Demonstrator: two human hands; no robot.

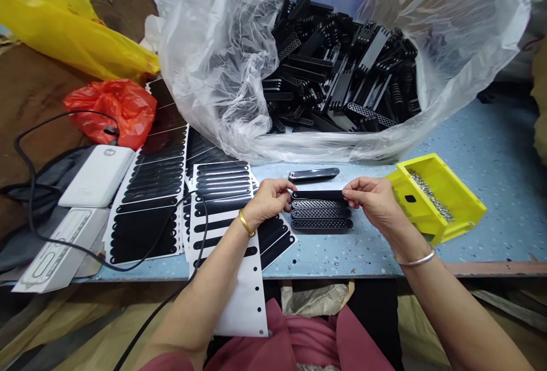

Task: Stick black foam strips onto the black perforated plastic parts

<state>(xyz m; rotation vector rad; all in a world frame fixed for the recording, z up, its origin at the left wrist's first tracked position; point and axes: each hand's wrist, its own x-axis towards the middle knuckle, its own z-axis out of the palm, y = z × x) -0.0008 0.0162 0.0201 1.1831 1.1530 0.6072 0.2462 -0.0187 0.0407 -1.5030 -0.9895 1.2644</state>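
Note:
Between my two hands stretches a flat black adhesive strip [318, 195], one end at each hand. My left hand [270, 200] pinches its left end, and my right hand [372, 199] pinches the right end. Just below lie several black bars with a textured pattern [321, 224], side by side on the blue table [367, 251]. The strip is at the top of this row; whether it touches a bar I cannot tell. A separate smooth black bar [314, 175] lies above it. White sheets of black strips [224, 225] lie by my left forearm.
A large clear plastic bag [226, 74] full of black bars [342, 74] stands behind. At right is a yellow bin [464, 206] with small metal parts [429, 194]. On the left are a white power bank [96, 177], a black cable [77, 240] and a red bag [113, 109].

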